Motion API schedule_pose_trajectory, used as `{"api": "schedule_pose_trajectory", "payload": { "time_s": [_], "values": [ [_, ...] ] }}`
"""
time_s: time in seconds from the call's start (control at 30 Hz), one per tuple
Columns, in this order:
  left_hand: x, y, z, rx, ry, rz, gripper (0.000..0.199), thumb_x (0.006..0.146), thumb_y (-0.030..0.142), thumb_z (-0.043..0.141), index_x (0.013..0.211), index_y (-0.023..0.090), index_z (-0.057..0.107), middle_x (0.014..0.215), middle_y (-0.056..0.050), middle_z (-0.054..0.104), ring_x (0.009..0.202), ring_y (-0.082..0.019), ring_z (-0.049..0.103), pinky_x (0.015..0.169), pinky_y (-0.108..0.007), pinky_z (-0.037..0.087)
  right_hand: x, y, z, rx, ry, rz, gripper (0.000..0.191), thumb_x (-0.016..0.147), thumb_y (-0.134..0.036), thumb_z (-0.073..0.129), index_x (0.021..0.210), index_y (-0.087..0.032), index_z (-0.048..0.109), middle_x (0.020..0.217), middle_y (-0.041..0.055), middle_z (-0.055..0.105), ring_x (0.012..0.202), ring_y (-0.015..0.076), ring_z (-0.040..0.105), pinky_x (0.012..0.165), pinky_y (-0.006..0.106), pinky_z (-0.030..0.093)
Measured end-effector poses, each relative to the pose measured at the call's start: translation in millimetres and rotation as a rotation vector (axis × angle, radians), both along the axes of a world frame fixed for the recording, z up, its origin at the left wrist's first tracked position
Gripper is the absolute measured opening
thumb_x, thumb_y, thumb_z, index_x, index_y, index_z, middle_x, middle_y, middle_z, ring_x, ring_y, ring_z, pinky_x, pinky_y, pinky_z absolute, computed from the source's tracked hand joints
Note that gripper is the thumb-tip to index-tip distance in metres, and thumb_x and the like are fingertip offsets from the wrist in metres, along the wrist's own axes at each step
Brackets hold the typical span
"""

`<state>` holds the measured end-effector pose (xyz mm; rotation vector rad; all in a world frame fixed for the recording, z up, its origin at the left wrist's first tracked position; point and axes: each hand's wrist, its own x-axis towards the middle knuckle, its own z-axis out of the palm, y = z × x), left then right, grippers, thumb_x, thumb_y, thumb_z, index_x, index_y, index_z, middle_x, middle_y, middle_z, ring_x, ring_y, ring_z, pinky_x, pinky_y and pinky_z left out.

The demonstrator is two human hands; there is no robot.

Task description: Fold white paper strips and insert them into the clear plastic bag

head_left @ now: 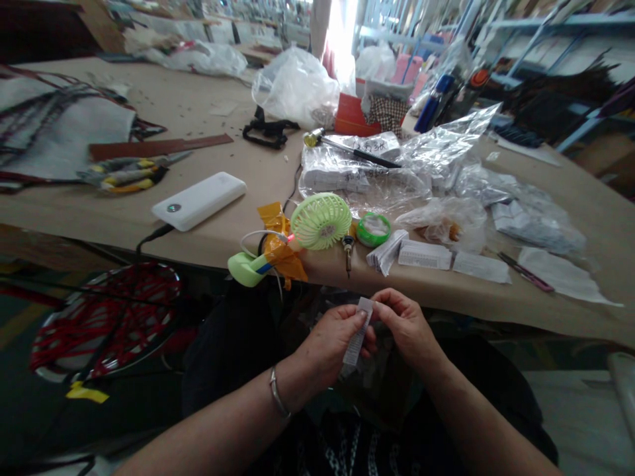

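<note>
Over my lap, just off the table's front edge, my left hand pinches a narrow white printed label. My right hand meets it at the label's upper end, its thumb and forefinger pinched together there. Whether those fingers also grip the label is hard to make out. On the table before my hands lie a folded bundle of white labels, a stack of printed labels and a flatter white slip. A green round tub stands behind them.
A green fan is taped at the table edge beside a small metal-tipped tool. Left of it are a white power bank and pliers. Clear plastic bags, a hammer and tweezers lie further off.
</note>
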<state>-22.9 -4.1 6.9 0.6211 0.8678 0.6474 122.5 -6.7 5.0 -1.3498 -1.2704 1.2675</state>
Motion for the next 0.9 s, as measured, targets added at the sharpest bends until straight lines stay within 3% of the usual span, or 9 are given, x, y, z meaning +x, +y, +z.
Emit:
{"api": "schedule_pose_trajectory", "payload": {
  "time_s": [0.17, 0.3, 0.53, 0.9],
  "values": [
    [-2.7, -0.3, -0.8, 0.066, 0.043, 0.028, 0.022, 0.078, 0.033, 0.055, 0.081, 0.012, 0.058, 0.059, 0.0, 0.056, 0.05, -0.009, 0.051, 0.05, -0.021, 0.039, -8.0, 5.6, -5.2, -0.067, 0.098, -0.002, 0.015, 0.077, -0.03, 0.058, 0.069, -0.017, 0.053, 0.056, -0.0051, 0.051, 0.048, 0.0078, 0.046, 0.049, 0.02, 0.039],
    [-7.9, 4.5, -1.6, 0.257, 0.168, 0.056, 0.023, 0.078, 0.033, 0.054, 0.067, 0.013, 0.058, 0.059, 0.0, 0.057, 0.054, -0.01, 0.048, 0.055, -0.022, 0.038, -15.2, 10.9, -3.6, -0.051, 0.114, 0.013, 0.013, 0.075, -0.029, 0.057, 0.07, -0.018, 0.053, 0.054, -0.0053, 0.05, 0.046, 0.0088, 0.047, 0.047, 0.021, 0.039],
    [-21.5, 18.9, 0.7, 0.58, 0.465, 0.184, 0.018, 0.078, 0.026, 0.053, 0.077, 0.014, 0.065, 0.068, 0.0, 0.06, 0.064, -0.012, 0.05, 0.06, -0.021, 0.039, -26.2, 24.7, 3.9, 0.152, -0.125, -0.03, 0.011, 0.074, -0.026, 0.056, 0.068, -0.017, 0.056, 0.059, -0.0048, 0.048, 0.054, 0.0083, 0.042, 0.052, 0.019, 0.036],
    [-24.2, 30.0, 0.1, 0.823, 0.596, 0.231, 0.018, 0.083, 0.025, 0.05, 0.076, 0.015, 0.064, 0.065, 0.001, 0.06, 0.06, -0.01, 0.051, 0.059, -0.02, 0.04, -28.8, 31.9, 3.5, 0.315, -0.276, -0.029, 0.01, 0.077, -0.023, 0.053, 0.072, -0.017, 0.057, 0.061, -0.0033, 0.052, 0.057, 0.0095, 0.045, 0.056, 0.019, 0.038]
  ]
}}
